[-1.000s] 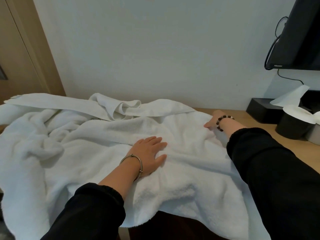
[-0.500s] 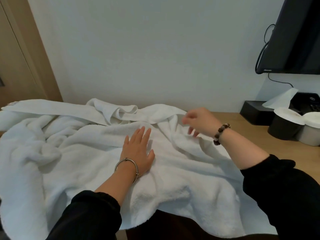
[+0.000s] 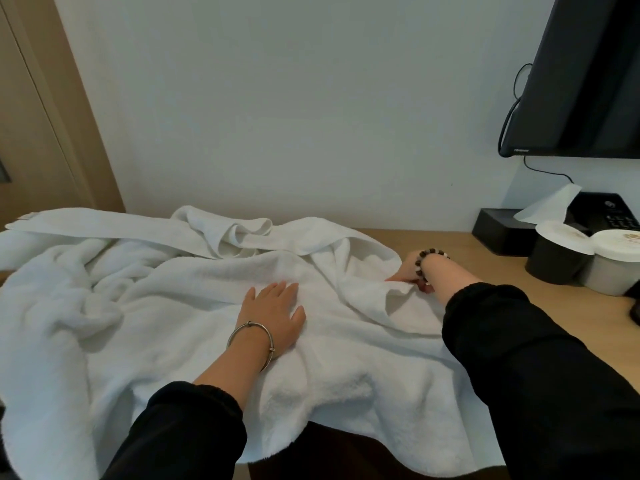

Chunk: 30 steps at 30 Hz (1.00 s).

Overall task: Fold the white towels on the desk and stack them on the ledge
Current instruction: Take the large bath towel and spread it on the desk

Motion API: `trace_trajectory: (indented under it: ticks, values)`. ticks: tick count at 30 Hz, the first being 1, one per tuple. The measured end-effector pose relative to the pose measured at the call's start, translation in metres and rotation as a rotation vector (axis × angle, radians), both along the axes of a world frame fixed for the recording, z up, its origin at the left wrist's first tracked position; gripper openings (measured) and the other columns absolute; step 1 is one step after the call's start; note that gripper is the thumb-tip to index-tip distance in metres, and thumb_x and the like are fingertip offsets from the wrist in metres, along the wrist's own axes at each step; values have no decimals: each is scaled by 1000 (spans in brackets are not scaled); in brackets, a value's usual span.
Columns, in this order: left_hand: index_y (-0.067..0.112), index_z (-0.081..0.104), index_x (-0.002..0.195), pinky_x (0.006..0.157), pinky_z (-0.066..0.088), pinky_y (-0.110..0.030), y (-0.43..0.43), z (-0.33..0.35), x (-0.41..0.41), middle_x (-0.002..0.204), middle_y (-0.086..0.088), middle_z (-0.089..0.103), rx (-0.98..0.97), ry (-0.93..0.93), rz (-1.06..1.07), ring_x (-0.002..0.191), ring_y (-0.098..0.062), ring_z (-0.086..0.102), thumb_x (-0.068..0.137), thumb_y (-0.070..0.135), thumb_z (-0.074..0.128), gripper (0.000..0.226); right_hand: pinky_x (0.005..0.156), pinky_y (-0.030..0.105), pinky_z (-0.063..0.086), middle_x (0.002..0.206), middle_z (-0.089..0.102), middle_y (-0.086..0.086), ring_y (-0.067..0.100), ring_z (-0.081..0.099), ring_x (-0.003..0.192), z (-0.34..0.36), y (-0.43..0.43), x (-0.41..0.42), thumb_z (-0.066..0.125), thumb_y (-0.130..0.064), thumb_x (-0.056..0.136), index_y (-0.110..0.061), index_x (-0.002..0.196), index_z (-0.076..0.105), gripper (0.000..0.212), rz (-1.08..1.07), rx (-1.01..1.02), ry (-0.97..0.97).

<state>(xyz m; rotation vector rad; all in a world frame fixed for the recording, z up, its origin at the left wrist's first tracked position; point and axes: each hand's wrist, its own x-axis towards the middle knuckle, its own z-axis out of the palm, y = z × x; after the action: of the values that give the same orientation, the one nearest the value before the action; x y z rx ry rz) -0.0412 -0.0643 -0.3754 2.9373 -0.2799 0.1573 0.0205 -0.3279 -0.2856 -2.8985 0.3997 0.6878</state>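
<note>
Rumpled towel (image 3: 194,306) sprawls, seemingly left-right.

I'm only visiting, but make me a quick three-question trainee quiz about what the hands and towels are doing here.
1. True or false: the left hand lies flat, palm down, on the white towel.
2. What does the right hand have in its grip? A) a lidded cup B) the towel's edge C) the tissue box
3. Fill in: the towel's near edge hangs over the front of the ____.

Key: 1 true. 2 B; the lidded cups and tissue box stand untouched at the right. 3 desk.
</note>
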Motion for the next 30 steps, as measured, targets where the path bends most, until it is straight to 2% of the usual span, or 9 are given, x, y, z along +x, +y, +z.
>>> trace_trajectory:
  ticks: [4, 7, 9, 12, 17, 22, 26, 28, 30]
  values:
    - [26, 31, 143, 114, 12, -38, -1, 3, -1, 148, 5, 36, 7, -20, -13, 138, -13, 27, 96, 41, 28, 49, 67, 31, 46, 93, 63, 13, 28, 57, 78, 14, -8, 22, 52, -14, 93, -3, 97, 59, 14, -238, 101, -765]
    - [26, 35, 140, 112, 15, -37, -1, 4, -2, 143, 7, 41, -12, -43, -26, 134, -12, 32, 95, 40, 30, 47, 88, 34, 42, 133, 46, 13, 30, 50, 114, 45, -21, 40, 54, -13, 91, -8, 129, 44, 40, -420, 647, -1203]
    - [26, 35, 140, 112, 14, -37, -1, 4, -2, 141, 7, 42, -21, -39, -29, 134, -12, 32, 95, 40, 31, 48, 95, 32, 39, 145, 29, 12, 28, 41, 124, 45, -14, 42, 65, -22, 87, -10, 142, 29, 67, -358, 781, -1054]
    - [26, 32, 143, 114, 12, -36, -1, 4, -2, 144, 7, 40, -22, -26, -33, 136, -11, 29, 96, 40, 31, 49, 106, 40, 35, 148, 24, 16, 34, 32, 132, 9, -9, 38, 66, -40, 84, -7, 144, 24, 81, -397, 420, -679]
    - [25, 36, 140, 113, 14, -35, -2, 5, -2, 142, 7, 42, -21, -34, -42, 134, -12, 32, 96, 39, 31, 47, 94, 29, 35, 135, 42, 11, 28, 42, 123, -31, -18, 19, 43, -52, 92, -12, 135, 42, 59, -302, -153, -269]
    - [24, 43, 132, 107, 21, -34, -1, 6, -3, 130, 7, 50, -15, -71, -59, 125, -13, 40, 95, 38, 32, 41, 108, 31, 34, 142, 43, 9, 25, 43, 129, -32, -29, 22, 40, -35, 99, -10, 139, 40, 48, -221, -67, -219]
    - [24, 45, 129, 104, 25, -33, -1, 6, -2, 126, 8, 52, -25, -90, -59, 121, -13, 43, 95, 38, 34, 39, 105, 35, 39, 138, 47, 10, 29, 46, 125, -28, -35, 33, 35, -15, 99, -8, 131, 49, 35, -193, 24, -432]
    - [25, 46, 128, 103, 27, -32, 0, 5, 0, 124, 9, 52, -26, -97, -60, 121, -13, 43, 94, 38, 34, 38, 94, 33, 44, 120, 56, 16, 33, 53, 114, -3, -18, 33, 38, -7, 94, -2, 99, 57, 20, -375, 330, -785]
    - [24, 47, 125, 101, 28, -31, 1, 4, 1, 122, 8, 53, -37, -97, -68, 120, -14, 44, 94, 37, 34, 36, 88, 20, 40, 123, 50, 21, 33, 51, 115, 27, 13, 23, 41, 2, 90, -1, 105, 53, 19, -375, 715, -1115]
